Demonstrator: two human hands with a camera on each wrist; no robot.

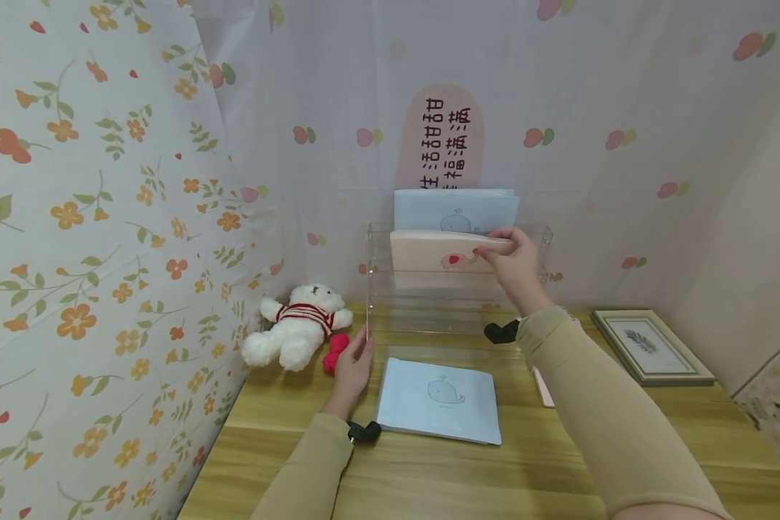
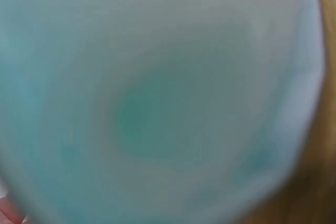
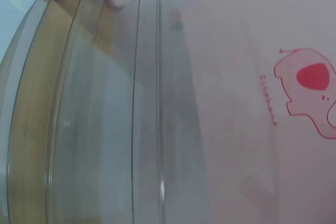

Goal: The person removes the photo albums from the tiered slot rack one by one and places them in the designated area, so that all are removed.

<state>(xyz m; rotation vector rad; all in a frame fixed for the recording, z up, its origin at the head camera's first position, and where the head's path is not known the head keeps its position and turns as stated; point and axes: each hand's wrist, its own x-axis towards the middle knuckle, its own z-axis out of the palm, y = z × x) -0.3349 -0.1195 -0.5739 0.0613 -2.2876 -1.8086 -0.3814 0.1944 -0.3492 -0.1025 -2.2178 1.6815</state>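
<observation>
Far left, the bear (image 1: 304, 323) lies just beside the left hand (image 1: 353, 372), up at the clear rack's (image 1: 442, 318) left edge; gripping or not, I can't tell. Blue booklet (image 1: 435, 401) flat on the counter (image 1: 429, 477), near the rack's front. In the rack, the pink booklet (image 1: 422, 253) hides the rear booklet's (image 1: 419, 209) lower part; the right hand (image 1: 518, 267), arm stretched forward, pinches the pink one's right edge. Picture frame (image 1: 650, 347) well apart, rightmost.
</observation>
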